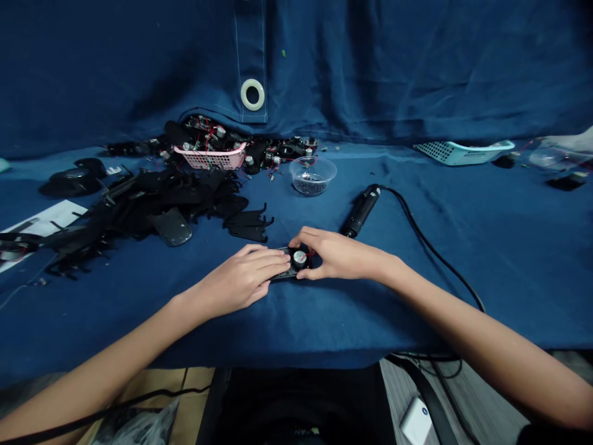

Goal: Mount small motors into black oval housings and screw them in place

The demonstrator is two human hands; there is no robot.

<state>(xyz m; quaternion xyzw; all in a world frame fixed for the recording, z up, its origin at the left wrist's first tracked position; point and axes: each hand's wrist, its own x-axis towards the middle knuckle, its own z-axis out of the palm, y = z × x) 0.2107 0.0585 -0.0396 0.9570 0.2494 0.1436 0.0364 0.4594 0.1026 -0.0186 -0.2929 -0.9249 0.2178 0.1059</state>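
A black plastic casing (281, 273) lies flat on the blue cloth between my two hands. On its right end sits a small round part (300, 258) with a pale top and red wires, perhaps a little motor. My left hand (248, 275) presses down on the casing's left portion with its fingers together, hiding much of it. From the right, my right hand (331, 254) curves its thumb and fingers around the casing's end with the round part. Just behind the right hand, a black electric screwdriver (362, 211) rests with its tip toward the hand.
Many black plastic shells (171, 198) are heaped at the left. Behind them, a pink basket (210, 159) stands among wired parts. A clear bowl (313, 176) with small dark pieces is at the centre, a turquoise basket (466, 153) far right. A cord (426, 244) trails rightward.
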